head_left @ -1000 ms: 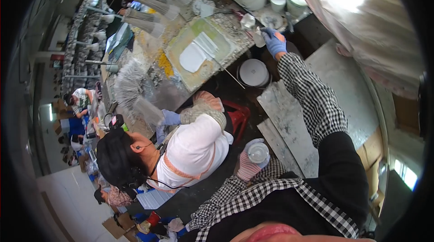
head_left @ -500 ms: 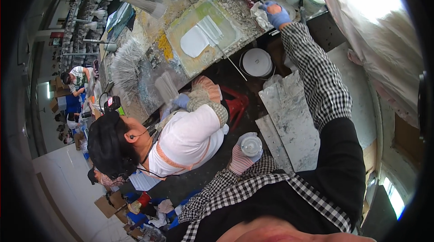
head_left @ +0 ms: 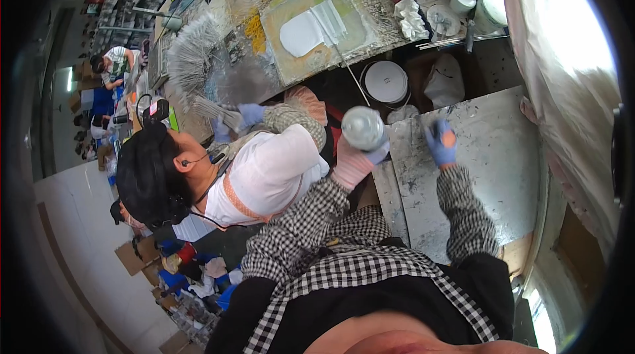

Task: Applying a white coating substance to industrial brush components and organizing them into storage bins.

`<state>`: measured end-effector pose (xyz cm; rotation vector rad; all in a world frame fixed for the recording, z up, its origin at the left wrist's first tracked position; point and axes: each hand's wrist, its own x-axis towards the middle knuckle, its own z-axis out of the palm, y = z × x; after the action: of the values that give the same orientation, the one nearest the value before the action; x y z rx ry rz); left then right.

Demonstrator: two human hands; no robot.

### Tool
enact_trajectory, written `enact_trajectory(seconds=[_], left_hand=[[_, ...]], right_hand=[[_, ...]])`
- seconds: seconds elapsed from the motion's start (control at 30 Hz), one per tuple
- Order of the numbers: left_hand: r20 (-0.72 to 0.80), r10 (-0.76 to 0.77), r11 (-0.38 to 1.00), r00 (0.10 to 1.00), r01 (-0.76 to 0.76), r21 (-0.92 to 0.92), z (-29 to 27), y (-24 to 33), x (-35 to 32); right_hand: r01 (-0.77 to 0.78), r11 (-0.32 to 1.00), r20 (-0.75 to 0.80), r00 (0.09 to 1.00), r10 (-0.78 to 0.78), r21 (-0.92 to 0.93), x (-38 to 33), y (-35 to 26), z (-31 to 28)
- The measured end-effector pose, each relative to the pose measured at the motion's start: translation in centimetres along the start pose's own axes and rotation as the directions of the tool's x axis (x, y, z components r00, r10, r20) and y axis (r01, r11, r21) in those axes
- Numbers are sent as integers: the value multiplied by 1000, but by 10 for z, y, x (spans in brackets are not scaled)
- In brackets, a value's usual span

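Observation:
My left hand [head_left: 360,159], in a pinkish striped cuff and a pale blue glove, is closed around a clear round jar [head_left: 362,128]. The jar is tilted, and its round end faces up towards me. To its right, my right hand [head_left: 442,144] is over a grey, paint-marked board [head_left: 476,182]. Its blue glove leaves an orange-looking patch bare. The fingers on that hand are partly curled and blurred, so whether they hold a small thing cannot be made out. A dark mark or thin object [head_left: 451,110] shows just beyond the fingertips.
A co-worker [head_left: 264,175] in a white top sits close on my left, gloved hands at a bundle of thin rods [head_left: 221,115]. Ahead are a cluttered worktable [head_left: 291,76], a lidded bucket [head_left: 386,82], crumpled white tissue [head_left: 410,18], and several white tubs [head_left: 463,0]. Plastic sheeting [head_left: 562,56] hangs right.
My right hand has drawn back from the tissue on the worktable to above the board. My left hand has raised the jar forward, towards the worktable. The head view has shifted slightly.

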<state>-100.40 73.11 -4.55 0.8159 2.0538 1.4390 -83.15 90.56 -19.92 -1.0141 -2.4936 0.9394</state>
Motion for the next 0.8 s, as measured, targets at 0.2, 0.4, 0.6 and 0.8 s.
enact_trajectory(seconds=[0.2,0.4,0.6,0.8], left_hand=[[-200,-76,974,977,31,-223,8,-41,108],[-246,-117,993,962,117,-16,32,-60,232],[-263,-114,883,958,-23,-468,32,-136,361],[-326,-133,985,936,90,-145,83,-145,392]], right_hand=[[36,980,-5,999,-38,-196,-68,45,13],[19,985,-13,1000,-22,-173,-70,45,2],[27,994,-2,1000,-27,-105,-64,37,7],[21,996,-40,999,-25,-92,-66,46,3]])
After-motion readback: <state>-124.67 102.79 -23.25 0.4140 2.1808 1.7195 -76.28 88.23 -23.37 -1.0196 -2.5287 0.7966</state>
